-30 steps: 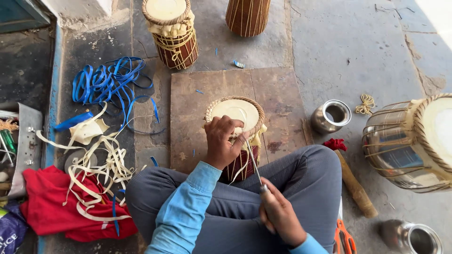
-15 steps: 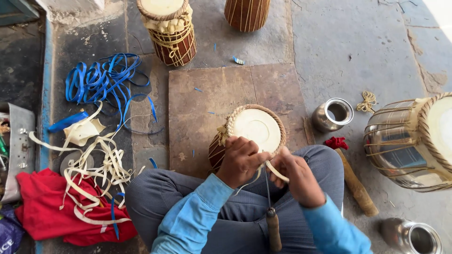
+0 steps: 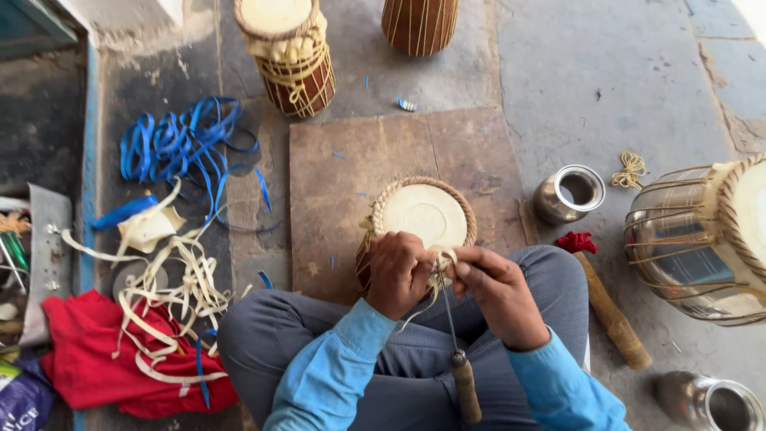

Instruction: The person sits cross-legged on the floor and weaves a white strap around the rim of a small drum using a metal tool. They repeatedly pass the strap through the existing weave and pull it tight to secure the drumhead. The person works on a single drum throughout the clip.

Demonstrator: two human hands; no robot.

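A small wooden drum (image 3: 423,214) with a pale skin head and a braided rim rests between my knees. My left hand (image 3: 397,271) grips its near rim. My right hand (image 3: 499,294) pinches a pale hide strap (image 3: 440,263) at that same rim, right beside the left hand. A metal awl with a wooden handle (image 3: 465,386) pokes into the rim and hangs down over my lap, its shaft passing between the two hands. Both sleeves are light blue.
A brown board (image 3: 343,168) lies under the drum. Two more wooden drums (image 3: 289,49) (image 3: 420,22) stand behind, a metal drum (image 3: 702,235) at right. Steel cups (image 3: 568,193) (image 3: 708,401), a red-tipped stick (image 3: 606,307), blue straps (image 3: 179,144), pale straps (image 3: 163,279) and red cloth (image 3: 96,351) lie around.
My right hand came up from my lap to the drum's rim and let go of the awl's handle. The drum tipped so its head faces up, and both hands now work the strap.
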